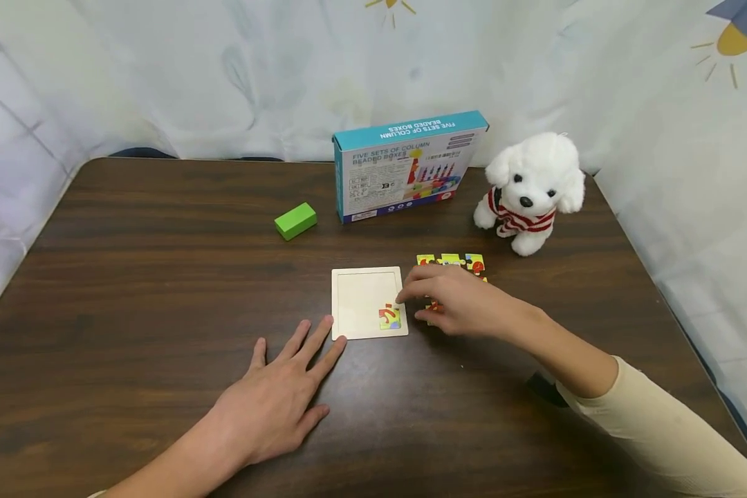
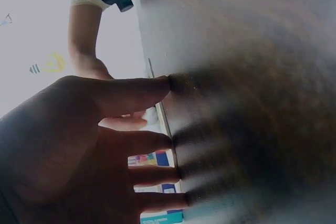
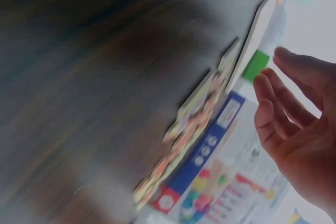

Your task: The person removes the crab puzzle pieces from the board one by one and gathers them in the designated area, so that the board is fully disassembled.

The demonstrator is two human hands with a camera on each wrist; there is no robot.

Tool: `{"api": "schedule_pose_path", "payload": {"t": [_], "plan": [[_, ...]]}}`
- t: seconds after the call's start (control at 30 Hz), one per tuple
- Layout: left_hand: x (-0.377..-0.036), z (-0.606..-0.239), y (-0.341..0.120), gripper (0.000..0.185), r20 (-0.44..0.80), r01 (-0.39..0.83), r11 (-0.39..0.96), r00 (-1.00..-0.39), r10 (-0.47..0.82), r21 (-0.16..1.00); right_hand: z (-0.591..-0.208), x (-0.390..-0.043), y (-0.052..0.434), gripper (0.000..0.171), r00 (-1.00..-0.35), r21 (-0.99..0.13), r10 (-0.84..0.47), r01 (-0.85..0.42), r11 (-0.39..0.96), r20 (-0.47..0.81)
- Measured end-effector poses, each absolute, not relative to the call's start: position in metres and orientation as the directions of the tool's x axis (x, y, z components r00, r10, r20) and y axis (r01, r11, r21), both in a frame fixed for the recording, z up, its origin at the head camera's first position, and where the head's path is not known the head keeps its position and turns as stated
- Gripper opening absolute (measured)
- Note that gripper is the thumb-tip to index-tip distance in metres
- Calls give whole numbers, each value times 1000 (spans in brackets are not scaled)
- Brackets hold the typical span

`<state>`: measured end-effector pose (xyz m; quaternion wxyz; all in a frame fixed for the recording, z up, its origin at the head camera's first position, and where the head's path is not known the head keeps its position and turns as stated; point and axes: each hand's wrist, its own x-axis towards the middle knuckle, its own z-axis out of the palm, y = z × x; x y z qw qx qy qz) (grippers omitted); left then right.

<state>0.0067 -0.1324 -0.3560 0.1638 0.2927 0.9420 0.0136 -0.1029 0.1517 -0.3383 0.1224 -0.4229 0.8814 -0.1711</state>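
A square wooden puzzle tray [image 1: 360,299] lies on the table with one colourful puzzle piece [image 1: 390,319] in its lower right corner. My left hand [image 1: 280,404] is spread out flat, index and middle fingertips at the tray's lower left corner. Above the tray's right edge and a group of loose puzzle pieces [image 1: 475,263], my right hand [image 1: 463,301] hovers, covering part of the group. In the right wrist view its thumb and loosely bent fingers [image 3: 275,119] stand apart with nothing between them. The loose pieces [image 3: 184,135] show edge-on there, beside the tray [image 3: 254,35].
Behind the tray stands a blue and white toy box [image 1: 404,169]. A green block [image 1: 296,221] lies to its left. At the back right sits a white plush dog [image 1: 532,194] in a red striped top. A pale curtain [image 1: 255,76] hangs behind the dark wooden table [image 1: 162,277].
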Motion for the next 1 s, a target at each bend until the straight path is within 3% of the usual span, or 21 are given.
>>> {"api": "schedule_pose_path", "payload": {"t": [0.17, 0.37, 1.0], "plan": [[7, -356, -131, 81, -301, 541, 828, -774, 558, 144, -341, -106, 134, 34, -542, -391, -825, -732, 558, -162], [7, -355, -131, 81, -303, 536, 831, -776, 554, 146, -345, -107, 123, 36, -521, -359, -827, -746, 561, -209], [9, -355, -130, 82, -348, 508, 847, -775, 528, 155, -346, -101, 117, 37, -565, -339, -799, -725, 600, -206]]}}
